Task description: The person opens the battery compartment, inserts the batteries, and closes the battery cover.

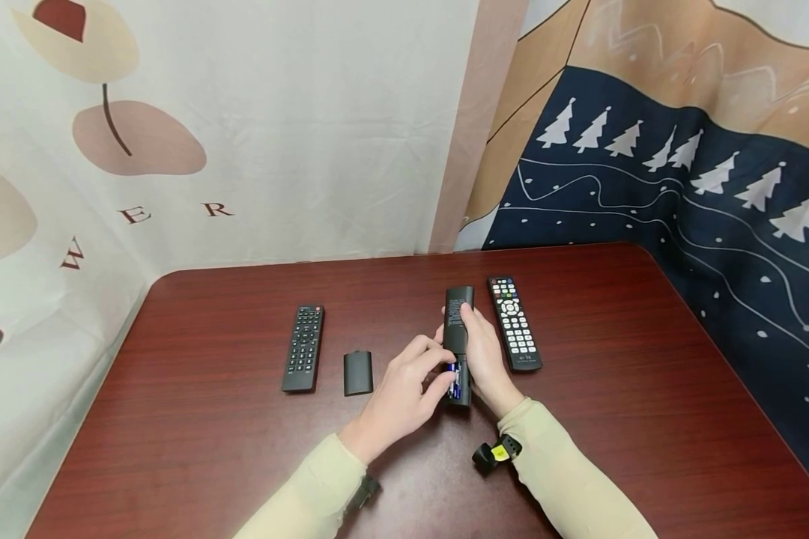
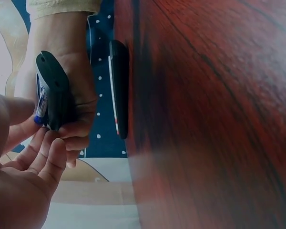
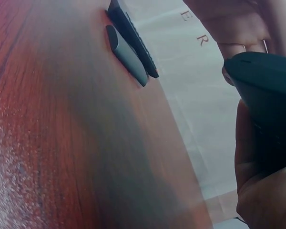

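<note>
My right hand (image 1: 487,359) grips a black remote control (image 1: 455,322), held back side up above the table, thumb along its edge. Its battery compartment is uncovered at the near end, and blue batteries (image 1: 455,389) show inside. My left hand (image 1: 407,389) reaches in from the left, thumb and forefinger pinching at a battery (image 2: 40,109), whose blue end stands slightly out of the remote in the left wrist view. In the right wrist view the remote (image 3: 271,90) hides the batteries. A black battery cover (image 1: 358,373) lies on the table left of my hands.
A small black remote (image 1: 303,349) lies left of the cover. Right of my right hand lies another black remote (image 1: 515,323) with white buttons. All rest on the reddish-brown table (image 1: 209,427); printed curtains (image 1: 323,135) hang behind its far edge.
</note>
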Tool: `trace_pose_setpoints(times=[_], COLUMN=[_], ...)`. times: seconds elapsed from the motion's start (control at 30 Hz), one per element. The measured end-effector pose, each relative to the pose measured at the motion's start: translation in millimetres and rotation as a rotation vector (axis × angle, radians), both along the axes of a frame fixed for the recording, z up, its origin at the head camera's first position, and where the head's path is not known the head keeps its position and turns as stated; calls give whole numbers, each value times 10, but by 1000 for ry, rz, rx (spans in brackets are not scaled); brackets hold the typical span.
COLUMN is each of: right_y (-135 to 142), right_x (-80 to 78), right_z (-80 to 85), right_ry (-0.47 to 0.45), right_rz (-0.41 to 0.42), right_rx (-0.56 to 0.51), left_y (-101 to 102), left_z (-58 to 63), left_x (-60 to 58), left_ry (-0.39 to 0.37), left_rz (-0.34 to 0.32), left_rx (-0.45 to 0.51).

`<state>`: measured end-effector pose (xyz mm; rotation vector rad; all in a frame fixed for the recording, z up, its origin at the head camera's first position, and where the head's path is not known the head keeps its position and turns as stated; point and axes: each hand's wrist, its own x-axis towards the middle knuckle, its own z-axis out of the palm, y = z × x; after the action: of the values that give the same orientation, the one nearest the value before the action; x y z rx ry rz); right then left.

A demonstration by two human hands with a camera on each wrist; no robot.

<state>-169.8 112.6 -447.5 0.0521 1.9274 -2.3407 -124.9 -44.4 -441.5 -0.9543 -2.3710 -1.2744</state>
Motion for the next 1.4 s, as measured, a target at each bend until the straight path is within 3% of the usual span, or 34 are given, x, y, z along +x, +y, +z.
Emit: trace_pose_setpoints(times=[0.5, 0.87, 1.4], right_y=[13, 14, 34], right_x=[0, -11, -30], right_z=[38, 45, 38], right_ry=[20, 40, 25], right_rz=[-3, -19, -35], right_rx=[-25, -37, -23], left_y=[-60, -39, -20], left_z=[2, 4, -1], left_x=[20, 21, 42], left_ry=[25, 100, 117], left_rz=[-38, -35, -31], left_rx=[-127, -158, -211])
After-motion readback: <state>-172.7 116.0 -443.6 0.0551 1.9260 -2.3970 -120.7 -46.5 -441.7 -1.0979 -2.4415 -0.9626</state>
